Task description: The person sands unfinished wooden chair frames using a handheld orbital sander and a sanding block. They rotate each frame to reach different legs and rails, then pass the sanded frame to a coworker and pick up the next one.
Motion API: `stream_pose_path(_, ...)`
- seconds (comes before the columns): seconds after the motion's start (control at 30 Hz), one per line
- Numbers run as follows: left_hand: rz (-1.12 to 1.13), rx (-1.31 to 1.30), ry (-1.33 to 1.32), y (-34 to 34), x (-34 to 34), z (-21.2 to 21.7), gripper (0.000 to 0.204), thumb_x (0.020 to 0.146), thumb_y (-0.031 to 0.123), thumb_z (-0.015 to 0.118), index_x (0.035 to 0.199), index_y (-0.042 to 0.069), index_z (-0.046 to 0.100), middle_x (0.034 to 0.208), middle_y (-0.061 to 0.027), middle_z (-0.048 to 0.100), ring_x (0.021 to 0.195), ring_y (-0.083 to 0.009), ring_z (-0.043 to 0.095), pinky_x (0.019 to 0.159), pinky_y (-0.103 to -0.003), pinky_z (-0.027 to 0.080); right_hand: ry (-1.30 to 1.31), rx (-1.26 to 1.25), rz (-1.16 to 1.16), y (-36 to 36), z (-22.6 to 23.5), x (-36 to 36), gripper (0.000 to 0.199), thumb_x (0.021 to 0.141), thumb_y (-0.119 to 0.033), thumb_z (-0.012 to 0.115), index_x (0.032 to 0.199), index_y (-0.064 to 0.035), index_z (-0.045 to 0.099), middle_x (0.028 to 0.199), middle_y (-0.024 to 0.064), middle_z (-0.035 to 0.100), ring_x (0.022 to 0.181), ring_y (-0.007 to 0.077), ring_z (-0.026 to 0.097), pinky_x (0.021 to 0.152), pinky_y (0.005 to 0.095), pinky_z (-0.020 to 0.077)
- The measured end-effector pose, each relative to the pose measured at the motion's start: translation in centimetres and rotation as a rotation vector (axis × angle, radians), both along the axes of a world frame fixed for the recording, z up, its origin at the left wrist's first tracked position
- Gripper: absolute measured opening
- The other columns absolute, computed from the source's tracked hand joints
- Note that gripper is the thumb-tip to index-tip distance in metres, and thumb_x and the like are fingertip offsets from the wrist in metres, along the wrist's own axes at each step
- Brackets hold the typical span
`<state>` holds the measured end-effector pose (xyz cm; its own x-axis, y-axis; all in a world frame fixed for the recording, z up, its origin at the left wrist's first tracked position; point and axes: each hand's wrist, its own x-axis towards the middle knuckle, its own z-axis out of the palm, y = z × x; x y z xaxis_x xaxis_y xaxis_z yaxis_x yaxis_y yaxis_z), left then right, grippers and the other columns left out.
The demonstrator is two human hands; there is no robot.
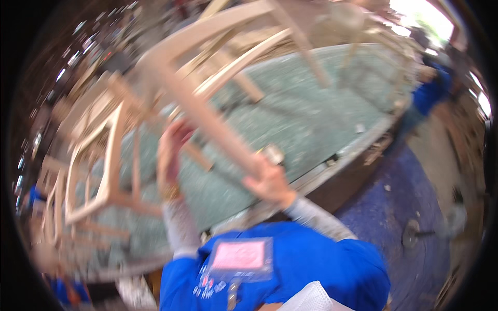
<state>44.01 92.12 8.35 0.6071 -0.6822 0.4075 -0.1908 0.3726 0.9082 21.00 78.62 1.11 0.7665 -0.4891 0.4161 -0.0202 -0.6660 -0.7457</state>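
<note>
A pale bare-wood chair frame [205, 122] stands tilted in front of me, blurred by motion. Its long leg slopes down toward me, and my right hand [271, 181] is wrapped round the lower end. Left of that leg, my left hand [174, 141] is raised beside the frame, its fingers bent and smeared. Whether they grip the wood or only lie close to it cannot be made out. Beneath the frame is a green-topped table [311, 124]. A small pale object [272, 154] lies just behind my right hand.
More bare-wood chair frames [111, 197] stand at the left of the table. Other blurred wooden pieces lie beyond it. At the far right is a person in blue [434, 88]. A pedestal-like metal object [411, 233] stands over the blue floor [384, 212].
</note>
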Motion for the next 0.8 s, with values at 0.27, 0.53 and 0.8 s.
stream_pose_path(0.27, 0.146, 0.093, 0.373, -2.7, 3.8, -4.6, 0.036, 0.091, 0.035, 0.051, 0.115, 0.008, 0.052, 0.108, -0.0086, 0.061, 0.104, -0.0197, 0.056, 0.087, -0.034, 0.039, -0.116, -0.023, -0.058, -3.5, 2.6, -1.2, 0.063, 0.071, -0.021, 0.07, 0.124, -0.0084, 0.04, 0.113, 0.0176, 0.057, 0.093, 0.0362, 0.06, 0.076, 0.0426, 0.0494)
stream_pose_path(0.53, 0.484, 0.274, 0.491, -1.8, 9.3, -11.5, 0.06, 0.082, 0.039, 0.064, 0.129, 0.009, 0.04, 0.13, -0.0086, 0.046, 0.118, -0.0224, 0.042, 0.094, -0.047, 0.03, -0.149, -0.005, -0.059, -2.7, 1.7, -1.7, 0.059, 0.071, -0.02, 0.073, 0.121, -0.0057, 0.044, 0.107, 0.016, 0.059, 0.089, 0.0335, 0.061, 0.074, 0.0391, 0.0493)
stream_pose_path(0.8, 0.396, 0.343, 0.421, -4.3, 12.1, -12.7, 0.082, 0.076, 0.042, 0.07, 0.139, 0.013, 0.027, 0.139, -0.0075, 0.035, 0.126, -0.0255, 0.034, 0.1, -0.053, 0.023, -0.072, -0.042, -0.226, -1.3, 1.5, -3.2, 0.053, 0.072, -0.021, 0.071, 0.117, -0.0072, 0.045, 0.105, 0.014, 0.058, 0.094, 0.0331, 0.059, 0.075, 0.0403, 0.0493)
